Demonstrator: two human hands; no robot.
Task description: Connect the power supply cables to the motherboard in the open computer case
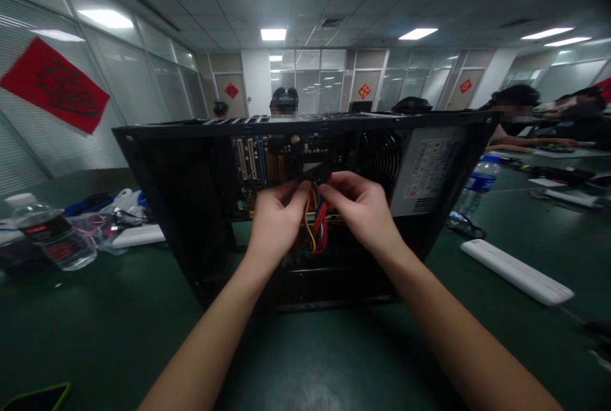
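Note:
An open black computer case (181,220) stands on the table before me, its inside facing me. Both of my hands reach into it. My left hand (279,210) pinches a bundle of coloured cables (315,233) between thumb and fingers. From the other side, my right hand (358,204) grips the same bundle, its fingertips close to the left ones. The yellow, red, blue and pink wires hang in a loop below my fingers. Behind them sits the motherboard (277,156). A round fan (382,153) and a labelled power supply (432,169) are to the right.
On the left lie a water bottle (55,233), plastic bags and a white power strip (138,236). To the right are another bottle (480,182), a cable and a second white power strip (518,271). A phone (38,398) lies near the front-left edge. Other people sit beyond.

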